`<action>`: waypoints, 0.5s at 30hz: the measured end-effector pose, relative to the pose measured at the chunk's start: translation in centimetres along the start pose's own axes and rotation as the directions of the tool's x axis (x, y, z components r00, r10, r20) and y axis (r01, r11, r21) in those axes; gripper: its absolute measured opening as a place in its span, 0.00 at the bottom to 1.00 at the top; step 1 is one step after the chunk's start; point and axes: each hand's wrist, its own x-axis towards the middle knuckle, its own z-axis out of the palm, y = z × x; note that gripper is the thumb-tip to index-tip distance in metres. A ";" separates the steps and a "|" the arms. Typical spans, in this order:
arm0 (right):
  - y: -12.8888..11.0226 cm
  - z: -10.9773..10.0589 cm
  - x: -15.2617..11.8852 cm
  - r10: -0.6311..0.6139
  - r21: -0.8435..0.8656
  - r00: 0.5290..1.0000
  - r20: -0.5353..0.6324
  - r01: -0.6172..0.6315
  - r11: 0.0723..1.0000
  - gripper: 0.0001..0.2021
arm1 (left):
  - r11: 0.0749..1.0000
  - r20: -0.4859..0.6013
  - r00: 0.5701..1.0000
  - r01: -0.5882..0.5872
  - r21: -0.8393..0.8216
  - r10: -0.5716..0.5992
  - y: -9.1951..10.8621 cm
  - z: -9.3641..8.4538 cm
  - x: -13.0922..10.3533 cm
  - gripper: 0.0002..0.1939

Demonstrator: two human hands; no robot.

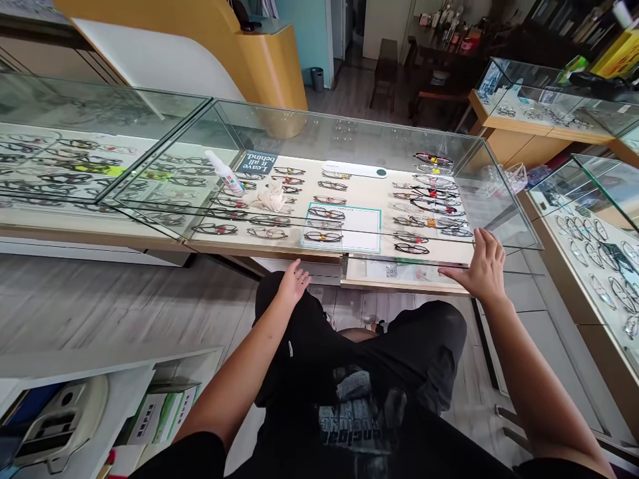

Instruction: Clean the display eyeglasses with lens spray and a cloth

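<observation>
My left hand (294,282) is above my knee, just short of the front edge of the glass display case (349,126); it holds nothing and its fingers are apart. At the case's right front edge is my right hand (483,269), fingers over the edge and thumb stretched left, with nothing held. Inside the case lie rows of eyeglasses (412,249), a white sheet with a teal border (367,229), a white bottle (225,174), a crumpled pale cloth (269,197) and a dark sign (256,163). Below the case's front, a drawer (404,286) is pulled partly out.
Another glass case of eyeglasses (74,159) adjoins on the left, and more cases (594,266) stand at the right. A white shelf (124,352) with folders and a device is at the lower left. Behind are a wooden counter (279,73) and a bench (386,66).
</observation>
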 end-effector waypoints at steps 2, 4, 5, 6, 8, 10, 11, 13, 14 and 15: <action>1.1 0.2 0.6 0.025 0.003 0.999 0.023 -0.025 1.000 0.64 | 0.997 0.033 0.997 0.067 -0.037 -0.065 0.1 0.4 1.0 0.35; 2.3 0.4 1.1 0.047 0.008 0.997 0.061 -0.048 0.999 0.64 | 0.993 0.061 0.993 0.107 -0.058 -0.103 0.4 0.9 1.9 0.38; 2.9 0.6 1.4 0.056 0.008 0.995 0.083 -0.057 0.998 0.64 | 0.991 0.069 0.991 0.118 -0.064 -0.114 0.5 1.1 2.3 0.37; 3.4 0.7 1.7 0.065 0.005 0.992 0.105 -0.066 0.998 0.64 | 0.990 0.074 0.990 0.124 -0.065 -0.119 0.5 1.3 2.6 0.36; 4.2 1.1 2.2 0.082 -0.004 0.987 0.137 -0.082 0.997 0.62 | 0.991 0.079 0.990 0.120 -0.054 -0.115 0.7 1.6 3.2 0.31; 4.8 1.5 2.6 0.096 -0.015 0.984 0.151 -0.095 0.995 0.61 | 0.995 0.090 0.991 0.099 -0.022 -0.097 0.6 1.9 3.6 0.26; 5.0 1.8 2.7 0.101 -0.018 0.983 0.151 -0.099 0.995 0.60 | 0.996 0.096 0.992 0.086 0.003 -0.086 0.6 2.0 3.6 0.24; 5.2 2.2 2.7 0.109 -0.019 0.985 0.135 -0.107 0.994 0.57 | 0.995 0.105 0.992 0.061 0.077 -0.069 0.3 2.2 3.6 0.24; 5.2 2.4 2.7 0.114 -0.019 0.986 0.120 -0.113 0.993 0.56 | 0.991 0.109 0.992 0.051 0.123 -0.065 0.1 2.2 3.4 0.24; 5.2 2.7 2.7 0.121 -0.019 0.987 0.102 -0.120 0.993 0.55 | 0.984 0.115 0.991 0.041 0.176 -0.062 -0.1 2.2 3.2 0.25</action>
